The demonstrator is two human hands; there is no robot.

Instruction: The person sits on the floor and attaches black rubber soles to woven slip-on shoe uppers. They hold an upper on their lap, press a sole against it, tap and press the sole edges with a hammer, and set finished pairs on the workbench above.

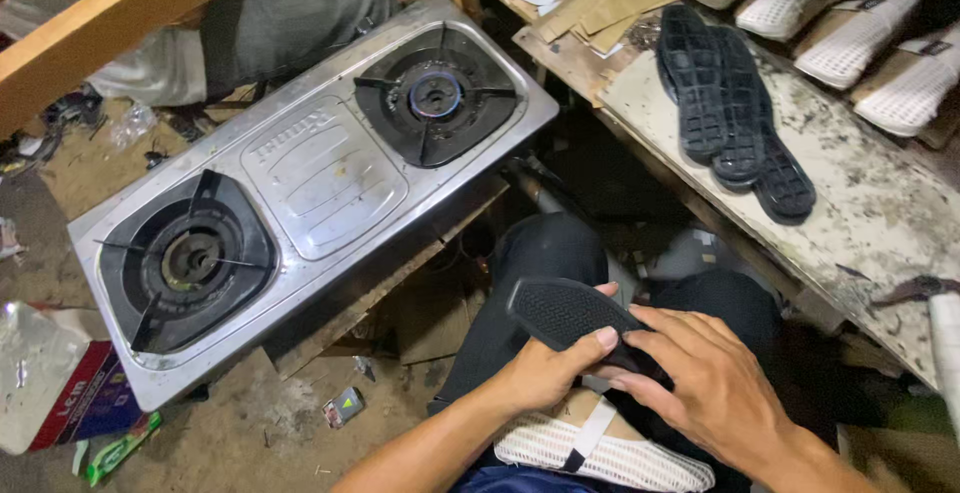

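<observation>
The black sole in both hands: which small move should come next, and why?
Probably lower the sole onto the white shoe upper on the lap. Both the left hand and right hand hold it just above the upper, not yet joined.

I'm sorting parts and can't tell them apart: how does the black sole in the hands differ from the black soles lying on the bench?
The held sole is single and gripped by both the left hand and right hand over the lap; the bench soles lie stacked, overlapping and untouched, on the stained bench. All are black with textured tread.

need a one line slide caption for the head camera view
Both hands, left and right, press a black shoe sole onto a white mesh shoe upper beside a two-burner gas stove.
</observation>
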